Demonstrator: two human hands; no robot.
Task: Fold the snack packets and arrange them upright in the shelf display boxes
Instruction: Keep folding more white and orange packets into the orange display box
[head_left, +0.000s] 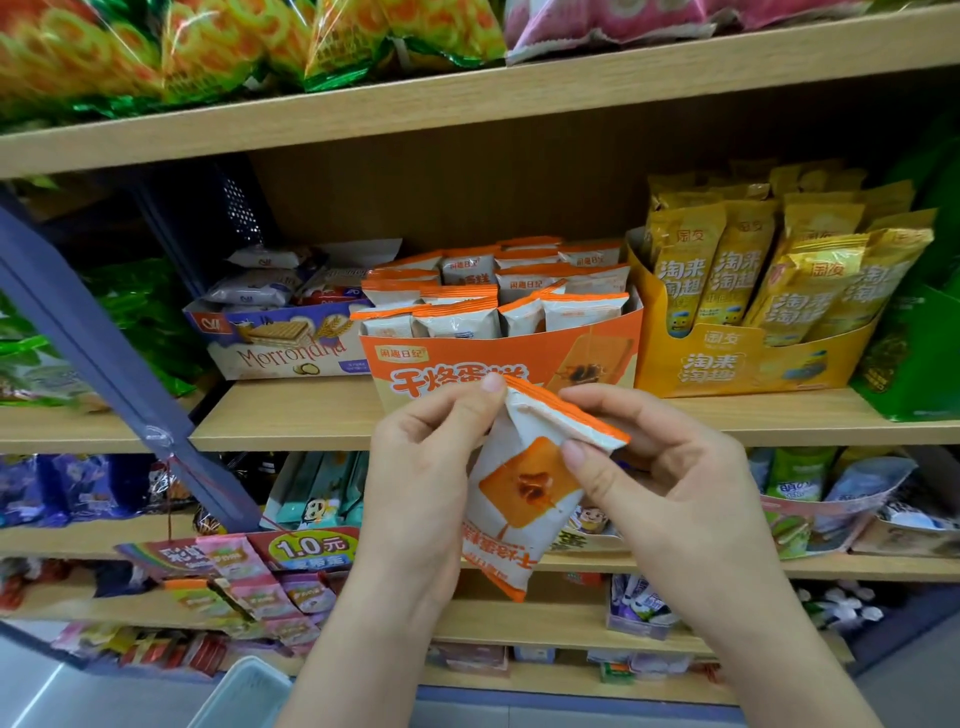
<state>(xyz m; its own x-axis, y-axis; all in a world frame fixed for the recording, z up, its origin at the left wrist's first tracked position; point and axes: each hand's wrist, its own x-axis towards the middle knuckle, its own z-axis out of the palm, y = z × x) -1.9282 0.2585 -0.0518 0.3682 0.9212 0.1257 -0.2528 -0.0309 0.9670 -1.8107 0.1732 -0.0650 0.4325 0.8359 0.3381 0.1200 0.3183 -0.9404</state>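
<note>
A white and orange snack packet (519, 493) hangs upside down in front of the shelf, its orange-edged top strip bent over. My left hand (431, 457) pinches the strip's left corner and my right hand (654, 467) pinches its right end. Just behind stands the orange display box (519, 358), with several matching packets (498, 296) upright inside.
A yellow display box (753, 358) of gold packets stands to the right, a white wafer box (270, 343) to the left. A wooden shelf board (291, 415) carries them. A blue slanted post (104, 353) crosses at left. Lower shelves hold more snacks; a pale basket (244, 696) sits below.
</note>
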